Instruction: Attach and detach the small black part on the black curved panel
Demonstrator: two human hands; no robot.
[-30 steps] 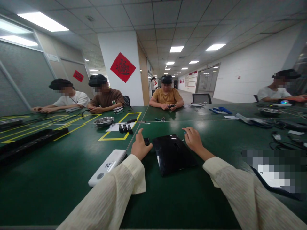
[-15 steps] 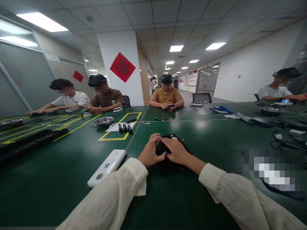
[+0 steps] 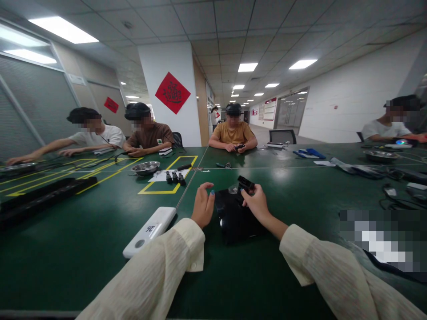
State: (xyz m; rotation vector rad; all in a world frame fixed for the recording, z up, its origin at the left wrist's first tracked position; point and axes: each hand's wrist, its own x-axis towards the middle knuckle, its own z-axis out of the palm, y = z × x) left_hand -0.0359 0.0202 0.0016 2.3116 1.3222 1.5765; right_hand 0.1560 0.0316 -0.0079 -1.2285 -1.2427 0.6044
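Observation:
My right hand [image 3: 257, 205] holds a small black rectangular part [image 3: 245, 182] lifted above a glossy black pad [image 3: 233, 220] that lies on the green table [image 3: 100, 249]. A bit of clear plastic [image 3: 233, 190] hangs beside the part. Just left of the pad's edge, my left hand [image 3: 203, 208] hovers with fingers apart and nothing in it. Both arms wear cream sleeves.
A white power bank [image 3: 150, 230] lies left of my left arm. Farther off sit a metal bowl [image 3: 145, 168], small black parts [image 3: 174, 178] in a yellow-taped box, and a long black tray [image 3: 43, 198]. Several people sit around the table. Cables and a bowl lie at right.
Both hands met over the black pad half a second ago. Now they have parted; my right hand has lifted a small black part and my left hand has drawn back to the left.

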